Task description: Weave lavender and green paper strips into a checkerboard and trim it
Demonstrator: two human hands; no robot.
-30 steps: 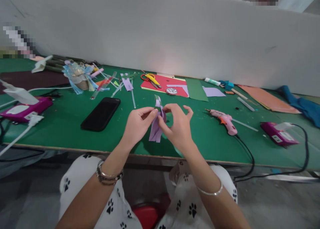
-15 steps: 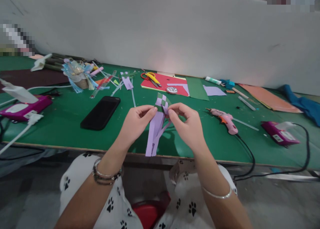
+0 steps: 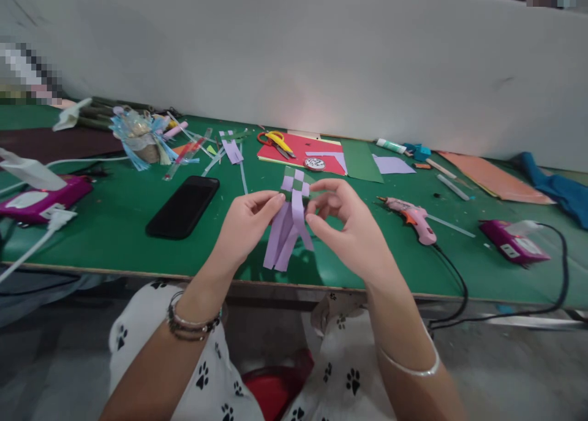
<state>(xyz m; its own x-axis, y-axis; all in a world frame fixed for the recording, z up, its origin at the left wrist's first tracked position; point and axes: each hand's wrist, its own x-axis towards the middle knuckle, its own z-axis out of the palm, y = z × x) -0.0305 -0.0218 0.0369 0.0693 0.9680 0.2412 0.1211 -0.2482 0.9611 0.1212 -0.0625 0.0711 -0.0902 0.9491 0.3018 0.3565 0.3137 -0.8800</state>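
A small checkered weave of purple and green paper strips (image 3: 294,181) is held up over the table, with long loose purple strips (image 3: 280,237) hanging below it. My left hand (image 3: 255,219) pinches the weave's left edge between thumb and fingers. At its right edge, my right hand (image 3: 342,219) has curled fingers around the end of a green strip, beside a purple strip (image 3: 298,212) that lies over the front. The exact contact of the right fingertips is partly hidden.
A black phone (image 3: 184,206) lies left of my hands, a pink glue gun (image 3: 413,219) to the right. Behind are scissors (image 3: 278,142) on red paper (image 3: 298,157), green paper (image 3: 362,162) and another woven piece (image 3: 232,148). Purple power strips (image 3: 512,243) with cables flank the workspace.
The loose purple strip at the weave's right side now hangs down in front of the green. My right fingers have spread somewhat and shifted at the right edge; my left hand keeps its pinch.
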